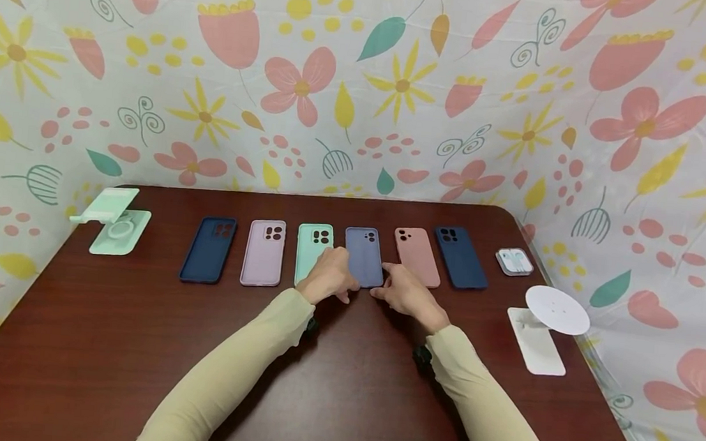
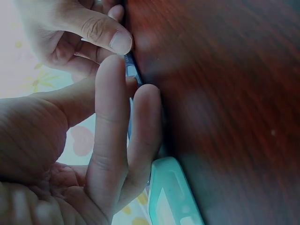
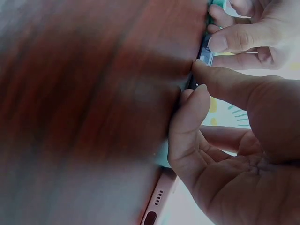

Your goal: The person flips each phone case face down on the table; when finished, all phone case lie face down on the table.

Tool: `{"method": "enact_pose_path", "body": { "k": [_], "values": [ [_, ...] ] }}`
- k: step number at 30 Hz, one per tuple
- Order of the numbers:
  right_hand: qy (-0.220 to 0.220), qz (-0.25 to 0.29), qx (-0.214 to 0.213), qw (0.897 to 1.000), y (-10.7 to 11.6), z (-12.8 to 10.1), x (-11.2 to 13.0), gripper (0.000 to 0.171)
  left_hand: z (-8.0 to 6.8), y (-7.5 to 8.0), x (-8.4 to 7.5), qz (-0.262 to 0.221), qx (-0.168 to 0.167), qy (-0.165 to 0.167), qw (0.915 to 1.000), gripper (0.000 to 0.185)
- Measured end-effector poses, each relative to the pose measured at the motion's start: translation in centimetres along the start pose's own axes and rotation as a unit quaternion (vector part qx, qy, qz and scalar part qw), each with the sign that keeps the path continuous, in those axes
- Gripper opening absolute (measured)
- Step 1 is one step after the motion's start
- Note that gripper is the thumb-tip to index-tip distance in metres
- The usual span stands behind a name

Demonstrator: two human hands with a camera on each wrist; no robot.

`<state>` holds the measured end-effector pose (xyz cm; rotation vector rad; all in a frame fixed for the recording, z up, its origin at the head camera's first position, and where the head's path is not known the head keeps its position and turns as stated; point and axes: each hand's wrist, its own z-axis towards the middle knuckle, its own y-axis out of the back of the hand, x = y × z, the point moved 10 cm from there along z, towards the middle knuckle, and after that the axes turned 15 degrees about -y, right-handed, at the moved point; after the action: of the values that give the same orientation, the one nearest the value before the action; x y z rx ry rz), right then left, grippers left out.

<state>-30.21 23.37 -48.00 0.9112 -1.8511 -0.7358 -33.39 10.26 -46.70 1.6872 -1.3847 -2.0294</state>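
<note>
Slate-blue phone case (image 1: 365,255) lies fourth in a row of six along the table's (image 1: 128,341) far edge, its near end hidden under both hands. Left hand (image 1: 328,276) and right hand (image 1: 406,290) pinch that near edge with thumbs and fingertips; in the wrist views only a thin sliver of it shows between the fingers. Mint case (image 1: 313,248) is partly covered by the left hand; pink case (image 1: 418,255) sits just beside the right.

Head view high, forward-down; wrist views close, sharing table (image 1: 128,341) edge.
</note>
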Motion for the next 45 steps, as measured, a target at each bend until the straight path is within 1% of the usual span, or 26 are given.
{"method": "enact_pose_path", "body": {
  "k": [6, 11, 19, 21, 27, 32, 35, 38, 45],
  "values": [
    [0.004, 0.000, -0.001, 1.000, 0.2, -0.1, 0.2, 0.070, 0.0, 0.0, -0.3, -0.005, -0.001, -0.006, 1.0000, 0.017],
    [0.008, -0.003, -0.007, 1.000, 0.3, -0.2, 0.1, 0.067, 0.0, -0.2, -0.3, -0.001, 0.010, 0.002, 0.9999, 0.016],
    [-0.002, 0.018, -0.012, 1.000, 0.5, -0.3, -0.3, 0.067, 0.3, -0.5, -0.4, 0.016, 0.022, -0.003, 0.9996, 0.019],
    [-0.001, 0.020, -0.020, 1.000, 0.7, -0.5, -0.2, 0.067, 0.3, -0.6, -0.3, 0.010, 0.022, -0.004, 0.9997, 0.019],
    [0.002, 0.028, -0.043, 0.999, 1.5, -1.2, 0.0, 0.066, 0.4, -0.7, 0.0, -0.035, 0.008, -0.010, 0.9993, 0.020],
    [0.002, 0.031, -0.058, 0.998, 2.0, -1.4, 0.1, 0.068, 0.3, -0.7, 0.1, -0.068, -0.009, -0.011, 0.9976, 0.036],
    [0.005, 0.029, -0.066, 0.997, 2.2, -1.6, 0.2, 0.067, 0.2, -0.8, 0.1, -0.097, -0.018, -0.006, 0.9951, 0.048],
    [0.013, 0.024, -0.081, 0.996, 2.6, -1.9, 0.4, 0.066, 0.2, -0.9, 0.1, -0.126, -0.024, -0.004, 0.9918, 0.056],
    [0.043, 0.039, -0.111, 0.992, 3.1, -2.9, 1.3, 0.064, 0.4, -1.5, 0.3, -0.189, -0.031, 0.007, 0.9815, 0.060]
  ]
}}
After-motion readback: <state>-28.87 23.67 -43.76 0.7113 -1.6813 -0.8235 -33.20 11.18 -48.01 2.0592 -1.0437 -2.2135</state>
